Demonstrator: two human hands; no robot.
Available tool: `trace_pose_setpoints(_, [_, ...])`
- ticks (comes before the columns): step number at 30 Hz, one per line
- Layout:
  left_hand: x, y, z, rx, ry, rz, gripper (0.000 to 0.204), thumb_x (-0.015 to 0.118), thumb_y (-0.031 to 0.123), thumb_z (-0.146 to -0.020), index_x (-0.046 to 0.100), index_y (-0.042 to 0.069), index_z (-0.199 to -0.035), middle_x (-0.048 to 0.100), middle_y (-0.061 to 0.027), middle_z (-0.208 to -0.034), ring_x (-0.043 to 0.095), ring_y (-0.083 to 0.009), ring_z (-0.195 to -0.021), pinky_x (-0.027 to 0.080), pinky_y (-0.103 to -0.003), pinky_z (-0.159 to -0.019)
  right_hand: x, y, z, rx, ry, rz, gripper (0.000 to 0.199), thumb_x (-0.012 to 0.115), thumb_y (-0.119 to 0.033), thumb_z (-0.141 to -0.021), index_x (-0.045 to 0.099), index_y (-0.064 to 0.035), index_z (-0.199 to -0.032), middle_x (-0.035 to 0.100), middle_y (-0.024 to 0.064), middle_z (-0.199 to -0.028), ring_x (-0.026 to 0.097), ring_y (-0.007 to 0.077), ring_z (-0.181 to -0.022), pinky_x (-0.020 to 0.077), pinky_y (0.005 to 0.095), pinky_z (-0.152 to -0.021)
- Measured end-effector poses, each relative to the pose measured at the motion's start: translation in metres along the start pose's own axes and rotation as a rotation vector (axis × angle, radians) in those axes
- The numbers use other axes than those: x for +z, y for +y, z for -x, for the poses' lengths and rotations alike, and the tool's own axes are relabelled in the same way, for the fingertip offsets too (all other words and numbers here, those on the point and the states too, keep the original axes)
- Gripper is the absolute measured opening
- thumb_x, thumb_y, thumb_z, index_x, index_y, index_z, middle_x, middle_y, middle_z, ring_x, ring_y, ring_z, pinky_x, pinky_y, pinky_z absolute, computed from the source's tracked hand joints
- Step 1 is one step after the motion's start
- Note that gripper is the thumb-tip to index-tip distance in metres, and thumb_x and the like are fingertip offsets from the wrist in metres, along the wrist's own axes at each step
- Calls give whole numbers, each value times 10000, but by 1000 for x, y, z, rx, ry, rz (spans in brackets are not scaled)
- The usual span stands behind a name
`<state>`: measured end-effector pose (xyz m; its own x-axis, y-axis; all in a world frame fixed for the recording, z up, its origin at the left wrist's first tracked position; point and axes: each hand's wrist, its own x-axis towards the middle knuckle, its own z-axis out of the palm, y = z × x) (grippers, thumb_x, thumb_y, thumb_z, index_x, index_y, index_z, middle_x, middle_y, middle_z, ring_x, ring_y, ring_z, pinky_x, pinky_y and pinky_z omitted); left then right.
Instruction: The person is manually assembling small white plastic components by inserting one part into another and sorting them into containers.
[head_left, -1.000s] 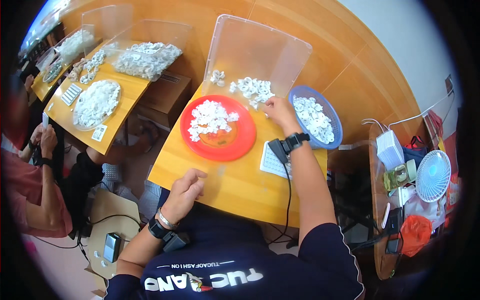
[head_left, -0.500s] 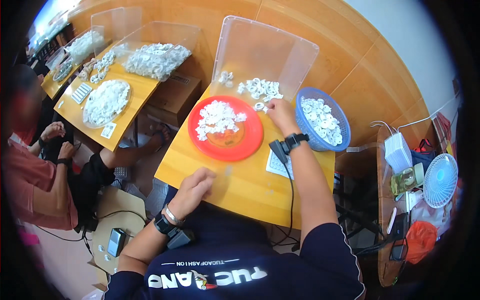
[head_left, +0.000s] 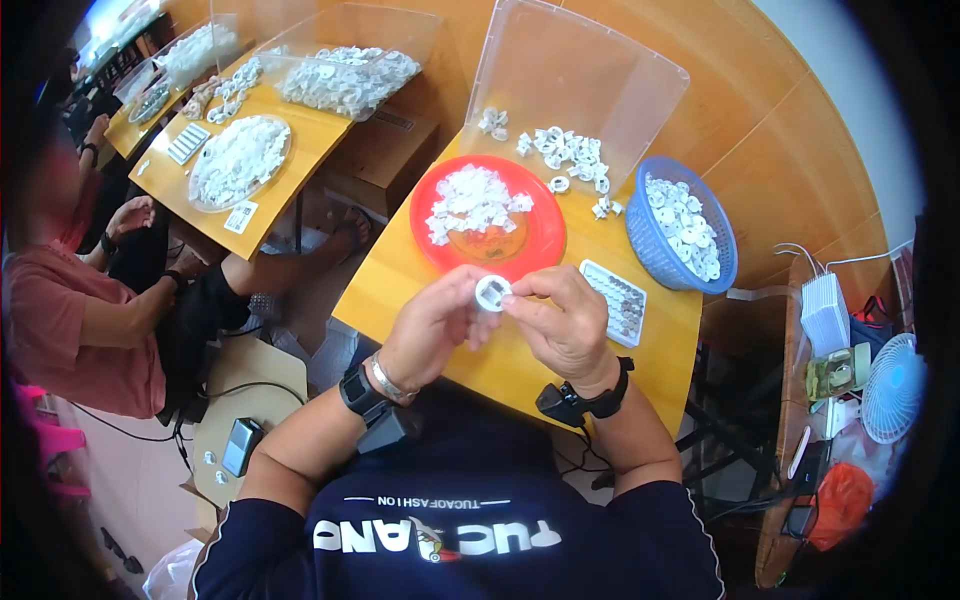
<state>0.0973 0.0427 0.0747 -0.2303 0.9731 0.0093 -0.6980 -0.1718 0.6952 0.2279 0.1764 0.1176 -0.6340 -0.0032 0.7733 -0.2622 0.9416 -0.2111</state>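
A white plastic ring (head_left: 492, 293) is held up over the near edge of the yellow table, between both hands. My left hand (head_left: 432, 322) has its thumb and fingers closed at the ring's left side. My right hand (head_left: 566, 318) pinches its right edge. Just beyond them sits a red plate (head_left: 550, 222) bearing a heap of small white plastic pieces (head_left: 472, 203). Right of the plate, partly behind my right hand, lies a white tray (head_left: 638, 330) with rows of small greyish parts. More loose white rings (head_left: 568, 150) are scattered past the plate.
A blue basket (head_left: 640, 225) full of white rings stands at the table's right edge. A clear plastic bin (head_left: 580, 70) rises at the back. On the left, a co-worker (head_left: 90, 320) sits by another table (head_left: 275, 195) with white parts. A fan (head_left: 890, 390) is far right.
My right hand has come back from the loose rings toward my body, bringing the white ring to my left hand. My left hand has moved right and closed on it. The view has shifted.
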Motion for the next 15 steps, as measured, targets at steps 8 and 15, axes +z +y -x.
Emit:
trace_pose_setpoints(8, [-10,-13,7,46,-41,201,268,536,223,-936,503,28,-1117,610,-85,-888,595,-167,-723,471,-263,-638,5,-7,1,-13,-54,29,338,704,76,-612,673,-77,-912,626,75,-903,615,242,-751,503,312,-597])
trace_pose_setpoints(15, [-4,-15,6,99,110,157,171,521,162,-940,529,42,-1062,591,-53,-934,564,-125,-775,460,-253,-704,15,-18,0,355,0,-193,269,740,-63,-713,634,-60,-960,634,102,-902,624,285,-793,514,365,-673])
